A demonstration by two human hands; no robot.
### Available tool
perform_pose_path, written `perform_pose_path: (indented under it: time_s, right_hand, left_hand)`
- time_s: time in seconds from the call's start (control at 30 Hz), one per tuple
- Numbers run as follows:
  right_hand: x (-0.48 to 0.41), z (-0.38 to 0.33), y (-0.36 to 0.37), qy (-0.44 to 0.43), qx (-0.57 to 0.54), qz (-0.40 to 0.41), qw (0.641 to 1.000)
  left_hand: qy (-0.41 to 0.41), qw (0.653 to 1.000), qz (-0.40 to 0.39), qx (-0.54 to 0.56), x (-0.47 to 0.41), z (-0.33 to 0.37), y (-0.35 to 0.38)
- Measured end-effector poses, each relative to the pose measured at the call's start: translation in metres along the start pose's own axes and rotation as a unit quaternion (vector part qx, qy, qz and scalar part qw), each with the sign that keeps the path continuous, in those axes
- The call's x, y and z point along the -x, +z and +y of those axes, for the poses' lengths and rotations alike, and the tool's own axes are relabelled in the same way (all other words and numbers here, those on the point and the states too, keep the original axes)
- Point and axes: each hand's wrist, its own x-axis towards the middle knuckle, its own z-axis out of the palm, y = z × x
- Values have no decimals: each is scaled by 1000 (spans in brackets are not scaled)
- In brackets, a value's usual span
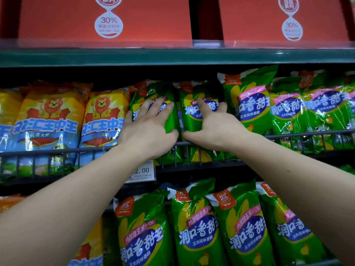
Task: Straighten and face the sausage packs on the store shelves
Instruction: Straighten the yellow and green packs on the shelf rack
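Rail: we see a grey wire rail [57,150] running across mid frame, fencing the middle shelf; both hands reach over it.
Room: tight. Green shelf edge [172,56] sits just above the pack tops, only a dark strip between. Packs crowd side by side, with a narrow dark gap between the two held ones.
Top shelf: red boxes [57,20], flat matte faces, white printed logos, behind a clear strip.
Left pack [171,116]: glossy green film, soft pillow shape, upright, centre frame, leaning a bit.
Right pack [194,120]: same green film, upright, just beside the left pack.
Left hand [148,129]: fingers spread flat on the left pack's front, thumb hooked round its right edge. Open-palmed clasp, not a fist.
Right hand [213,127]: fingers curled over the right pack's front and right edge, thumb at its lower left. Gripping it.
Thumbs: nearly meet above the rail, between the packs.
Neighbours: orange lion packs [51,120] at left, more green packs [255,104] at right, crinkled and shiny.
Lower shelf: green packs [197,227] in a row, tilted rightward.
Tag: white price tag [144,171] on the rail, partly hidden by the left wrist.
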Motion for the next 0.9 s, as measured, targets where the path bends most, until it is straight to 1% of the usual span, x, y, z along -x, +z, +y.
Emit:
perform_pose_path:
  time_s: [0.27,0.4,0.5,0.6,0.63,0.7,0.77,0.8,0.83,0.9]
  right_hand:
    - [9,10,3,-44,-21,-15,999]
    - [18,18,-1,-71,-25,-4,997]
    - [30,24,-2,-106,-1,48,993]
    - [43,40,-4,-159,-25,108,981]
    - [46,47,-6,-181,-39,134,973]
    - [50,65,-10,-215,-56,216,951]
    - [51,84,-15,-205,-64,290,933]
    - [50,95,-18,-184,-70,307,931]
    - [48,105,-21,-156,-77,309,935]
    - [42,121,-27,-104,-82,279,951]
  left_hand:
    - [9,1000,14,-8,2,4,1]
    - [14,999,48,3,4,13,-2]
    - [29,998,63,3,4,25,-6]
    - [43,995,84,12,3,40,-10]
    - [47,995,86,19,2,45,-10]
    - [63,994,80,29,0,56,-10]
    - [82,993,71,40,-4,69,-9]
    - [92,992,66,47,-5,76,-8]
    - [103,991,61,54,-7,84,-7]
    - [129,988,48,68,-11,99,-5]
